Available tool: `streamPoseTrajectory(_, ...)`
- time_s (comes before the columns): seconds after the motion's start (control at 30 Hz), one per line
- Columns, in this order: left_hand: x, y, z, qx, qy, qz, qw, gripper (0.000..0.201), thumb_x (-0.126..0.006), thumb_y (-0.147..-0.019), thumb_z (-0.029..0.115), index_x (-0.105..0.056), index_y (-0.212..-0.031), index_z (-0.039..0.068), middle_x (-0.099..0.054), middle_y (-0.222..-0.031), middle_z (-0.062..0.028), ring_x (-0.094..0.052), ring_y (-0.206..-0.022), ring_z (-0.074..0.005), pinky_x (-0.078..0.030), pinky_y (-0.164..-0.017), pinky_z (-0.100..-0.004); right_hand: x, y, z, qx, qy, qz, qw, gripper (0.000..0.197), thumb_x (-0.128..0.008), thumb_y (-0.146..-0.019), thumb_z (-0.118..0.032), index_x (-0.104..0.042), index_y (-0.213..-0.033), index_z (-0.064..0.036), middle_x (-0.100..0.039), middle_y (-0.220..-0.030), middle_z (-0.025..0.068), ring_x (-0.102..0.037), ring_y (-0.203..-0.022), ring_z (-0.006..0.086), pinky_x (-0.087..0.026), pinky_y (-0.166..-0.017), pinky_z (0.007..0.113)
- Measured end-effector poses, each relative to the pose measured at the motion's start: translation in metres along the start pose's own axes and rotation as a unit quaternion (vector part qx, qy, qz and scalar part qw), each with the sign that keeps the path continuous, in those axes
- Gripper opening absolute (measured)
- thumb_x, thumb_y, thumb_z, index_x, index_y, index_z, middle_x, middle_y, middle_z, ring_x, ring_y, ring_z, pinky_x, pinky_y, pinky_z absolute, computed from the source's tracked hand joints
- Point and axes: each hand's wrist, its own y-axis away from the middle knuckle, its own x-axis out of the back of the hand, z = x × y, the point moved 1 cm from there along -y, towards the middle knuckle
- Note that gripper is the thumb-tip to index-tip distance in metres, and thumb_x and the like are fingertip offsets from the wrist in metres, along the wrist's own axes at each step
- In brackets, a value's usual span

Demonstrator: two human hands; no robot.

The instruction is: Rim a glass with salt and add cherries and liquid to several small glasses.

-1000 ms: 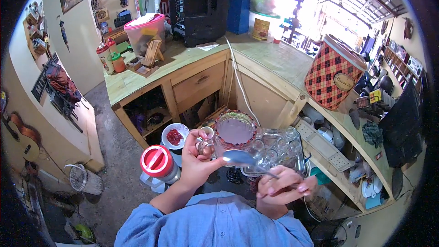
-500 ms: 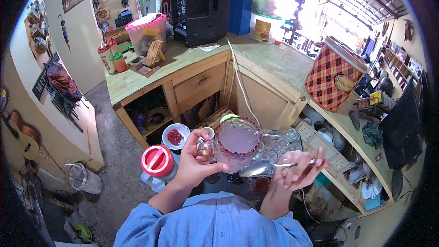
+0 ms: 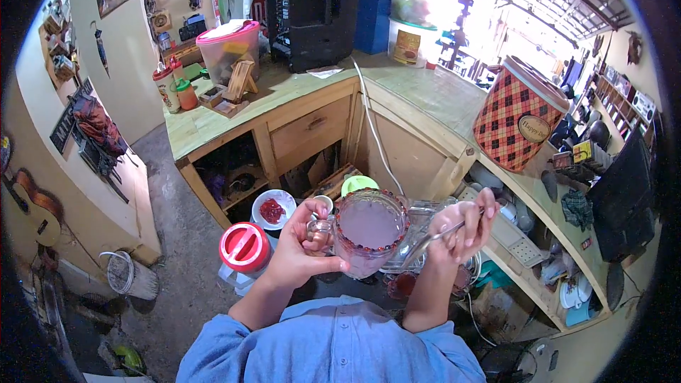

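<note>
My left hand [image 3: 296,255] is closed around the side and handle of a clear glass mug [image 3: 367,262], thumb along its front. Cloudy, pale pinkish liquid fills the mug, and its rim has a dark red beaded edge. To its right, my right hand [image 3: 457,230] is raised with its fingers closed on a metal spoon [image 3: 425,242]. The spoon slants down toward the mug's right side, apart from the liquid. Left of my left hand sits a white bowl [image 3: 286,201] with red, jelly-like pieces. Below that bowl stands a jug with a red lid [image 3: 242,247].
Behind the mug are a light-green round lid [image 3: 360,184] and clear glassware [image 3: 420,214]. Red-filled glasses [image 3: 406,284] stand below my right hand. A wooden counter [image 3: 284,96] wraps around ahead, carrying a black speaker [image 3: 312,14] and a plaid canister [image 3: 520,115]. A white cable hangs down its front.
My right hand has risen and turned, tipping the spoon from nearly level to a steep slant. The mug has moved slightly, showing more of the green lid behind it.
</note>
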Motion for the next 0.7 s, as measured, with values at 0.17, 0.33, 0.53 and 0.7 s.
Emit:
streamPoseTrajectory(0.17, 0.0, 0.0, 0.0, 0.003, -0.007, -0.018, 1.0, 0.069, -0.082, -0.055, -0.009, -0.04, -0.106, 0.012, -0.029, -0.066, 0.0116, -0.026, -0.055, 0.0026, -0.023, -0.053, -0.0136, -0.008, -0.003, 0.013, -0.043, 0.034, -0.041, 0.998, 0.027, -0.028, -0.101, -0.03, -0.041, -0.09, -0.0093, -0.046, -0.049, 0.0066, -0.039, -0.026, 0.009, -0.03, -0.027, 0.019)
streamPoseTrajectory(0.33, 0.003, 0.0, 0.0, 0.006, 0.003, -0.039, 0.999, 0.068, -0.082, -0.056, -0.008, -0.04, -0.106, 0.012, -0.029, -0.066, 0.012, -0.026, -0.055, 0.0029, -0.022, -0.053, -0.0135, 0.016, -0.008, -0.004, -0.006, -0.024, 0.051, 0.998, 0.026, -0.028, -0.101, -0.029, -0.041, -0.09, -0.0094, -0.046, -0.049, 0.006, -0.039, -0.025, 0.0088, -0.029, -0.027, 0.019)
streamPoseTrajectory(0.53, 0.005, -0.002, -0.006, 0.003, 0.011, -0.068, 0.998, 0.069, -0.083, -0.056, -0.006, -0.038, -0.106, 0.011, -0.031, -0.066, 0.0117, -0.027, -0.055, 0.003, -0.022, -0.052, -0.0135, 0.004, -0.003, 0.025, -0.115, -0.102, -0.02, 0.988, 0.026, -0.029, -0.1, -0.028, -0.042, -0.089, -0.0085, -0.046, -0.051, 0.0075, -0.038, -0.025, 0.0085, -0.029, -0.026, 0.018)
streamPoseTrajectory(0.7, 0.006, -0.001, -0.005, 0.01, 0.011, -0.071, 0.997, 0.07, -0.084, -0.056, -0.006, -0.038, -0.106, 0.011, -0.034, -0.069, 0.0102, -0.03, -0.055, 0.0028, -0.023, -0.052, -0.014, 0.049, -0.007, 0.009, -0.065, -0.124, 0.098, 0.985, 0.017, -0.035, -0.098, -0.019, -0.043, -0.092, -0.0062, -0.043, -0.05, 0.0045, -0.035, -0.026, 0.0074, -0.026, -0.027, 0.02)
